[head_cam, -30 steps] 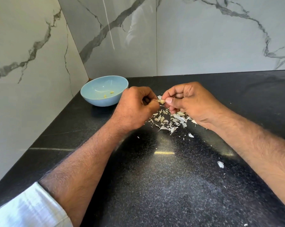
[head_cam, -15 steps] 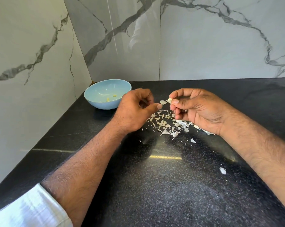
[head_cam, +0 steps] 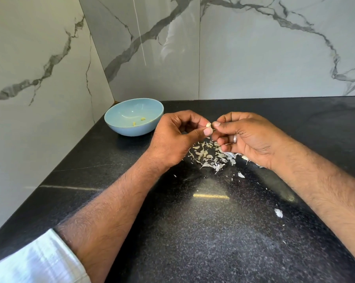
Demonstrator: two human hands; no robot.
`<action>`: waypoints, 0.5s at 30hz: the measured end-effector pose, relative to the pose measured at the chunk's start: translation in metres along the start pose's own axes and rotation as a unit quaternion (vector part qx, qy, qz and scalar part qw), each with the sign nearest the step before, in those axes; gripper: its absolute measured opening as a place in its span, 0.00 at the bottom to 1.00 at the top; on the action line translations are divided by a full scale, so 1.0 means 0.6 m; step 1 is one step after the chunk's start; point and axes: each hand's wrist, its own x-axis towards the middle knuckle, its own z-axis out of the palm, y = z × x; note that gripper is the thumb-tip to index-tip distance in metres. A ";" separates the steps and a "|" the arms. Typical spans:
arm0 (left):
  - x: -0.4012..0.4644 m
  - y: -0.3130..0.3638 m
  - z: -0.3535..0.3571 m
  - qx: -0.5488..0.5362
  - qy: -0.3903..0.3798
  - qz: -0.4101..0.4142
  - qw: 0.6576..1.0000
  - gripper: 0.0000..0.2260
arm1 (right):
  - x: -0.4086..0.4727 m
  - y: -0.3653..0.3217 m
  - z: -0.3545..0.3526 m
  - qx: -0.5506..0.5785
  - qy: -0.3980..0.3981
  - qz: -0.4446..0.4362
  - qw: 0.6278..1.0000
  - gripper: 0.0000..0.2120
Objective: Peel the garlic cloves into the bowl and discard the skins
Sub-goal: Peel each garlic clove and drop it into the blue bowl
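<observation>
A small pale garlic clove [head_cam: 208, 125] is pinched between the fingertips of my left hand [head_cam: 175, 137] and my right hand [head_cam: 248, 137], held above the black counter. Both hands have curled fingers and meet at the clove. Under them lies a pile of papery white garlic skins [head_cam: 211, 156]. A light blue bowl [head_cam: 119, 127] stands to the left of my left hand, near the wall corner, with a few peeled yellowish cloves [head_cam: 142, 119] inside.
The black speckled counter [head_cam: 193, 231] runs from the marble wall to the near edge. Stray skin flakes lie at the right, one [head_cam: 278, 213] near my right forearm and one [head_cam: 241, 175] below the pile. Marble walls close off the left and back.
My hands had drawn apart with the clove in the right fingers; now they meet again and both pinch it. The view has tilted slightly.
</observation>
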 end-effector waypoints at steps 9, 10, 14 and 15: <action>-0.003 0.002 0.003 0.103 0.064 0.020 0.992 0.07 | -0.005 0.000 0.007 -0.248 0.049 -0.191 0.948 0.07; -0.003 0.002 0.002 0.097 0.062 0.013 0.993 0.07 | -0.004 0.001 0.007 -0.255 0.050 -0.193 0.946 0.06; -0.003 0.006 0.004 0.066 0.043 -0.003 0.997 0.07 | -0.002 0.000 0.000 -0.251 0.065 -0.190 0.947 0.03; -0.004 0.006 0.005 0.060 0.041 -0.002 0.997 0.07 | -0.002 -0.001 -0.001 -0.250 0.065 -0.193 0.947 0.03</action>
